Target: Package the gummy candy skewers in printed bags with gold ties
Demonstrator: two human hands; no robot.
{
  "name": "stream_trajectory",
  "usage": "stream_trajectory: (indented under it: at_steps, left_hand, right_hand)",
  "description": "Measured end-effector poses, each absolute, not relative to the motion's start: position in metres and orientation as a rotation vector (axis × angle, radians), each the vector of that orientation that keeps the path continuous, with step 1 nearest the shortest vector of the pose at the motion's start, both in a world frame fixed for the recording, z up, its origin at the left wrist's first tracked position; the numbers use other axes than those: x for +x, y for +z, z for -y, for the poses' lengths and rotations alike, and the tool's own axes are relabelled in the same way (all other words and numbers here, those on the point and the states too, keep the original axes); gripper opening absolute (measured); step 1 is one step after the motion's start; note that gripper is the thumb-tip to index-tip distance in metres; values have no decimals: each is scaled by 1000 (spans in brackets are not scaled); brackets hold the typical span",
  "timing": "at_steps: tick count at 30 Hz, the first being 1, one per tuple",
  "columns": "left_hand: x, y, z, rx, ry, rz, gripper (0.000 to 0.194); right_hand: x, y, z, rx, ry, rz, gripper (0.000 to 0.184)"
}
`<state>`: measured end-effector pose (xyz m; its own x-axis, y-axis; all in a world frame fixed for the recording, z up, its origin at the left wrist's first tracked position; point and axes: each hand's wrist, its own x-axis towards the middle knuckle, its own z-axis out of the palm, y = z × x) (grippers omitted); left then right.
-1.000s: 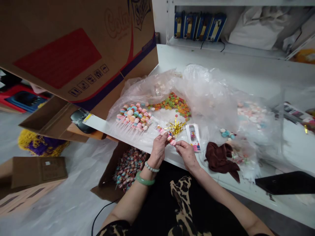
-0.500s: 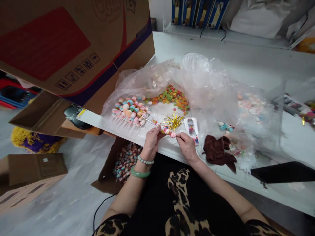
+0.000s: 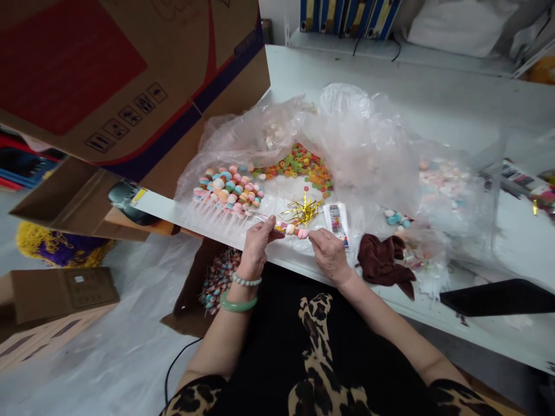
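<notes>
A short skewer of candy-like pieces (image 3: 296, 231), pink, white and red, stretches between my hands above the table's front edge. My left hand (image 3: 256, 242), with a beaded bracelet and a green bangle at its wrist, pinches the skewer's left part; clear film seems to stick out past the fingers. At the pink right end, the fingers of my right hand (image 3: 330, 253) are closed in a pinch. Just behind lie gold tinsel strips (image 3: 305, 211) and a stack of printed cards (image 3: 336, 221). Several finished-looking skewers with pale sticks (image 3: 229, 190) lie to the left.
Colourful ring-shaped pieces (image 3: 306, 164) lie among clear plastic bags (image 3: 368, 136). A brown cloth (image 3: 381, 257) and a black flat object (image 3: 498, 297) are at right. A large carton (image 3: 173, 75) stands at left; below, an open box holds many small wrapped pieces (image 3: 221, 274).
My left hand has moved slightly left with the skewer, which now shows more to the right of its fingers. My right hand remains at the pink end. The view has shifted a little.
</notes>
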<state>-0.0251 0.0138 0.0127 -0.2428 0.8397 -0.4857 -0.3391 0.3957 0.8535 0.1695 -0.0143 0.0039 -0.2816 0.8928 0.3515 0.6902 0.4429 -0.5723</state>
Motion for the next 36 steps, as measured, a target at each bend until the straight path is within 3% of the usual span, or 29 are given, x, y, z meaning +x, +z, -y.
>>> stream_trajectory:
  at_steps: [7, 15, 19, 26, 32, 36]
  left_hand:
    - [-16, 15, -9, 499, 1230, -1273, 47]
    - [-14, 12, -9, 362, 1235, -1147, 44]
    - [-12, 13, -7, 374, 1314, -1019, 40]
    - [-15, 11, -8, 458, 1276, -934, 39]
    - [-12, 9, -8, 436, 1261, -896, 36]
    - [-9, 8, -6, 466, 1276, -928, 29]
  right_hand:
    - [163, 9, 17, -1305, 383, 2065, 32]
    - [151, 4, 18, -1409, 1363, 1265, 11]
    - [149, 2, 13, -1371, 1707, 900, 16]
    - [156, 6, 10, -1168, 2135, 594, 22]
    - [158, -1, 7, -800, 2557, 191, 15]
    - [159, -11, 6, -784, 2583, 56, 18]
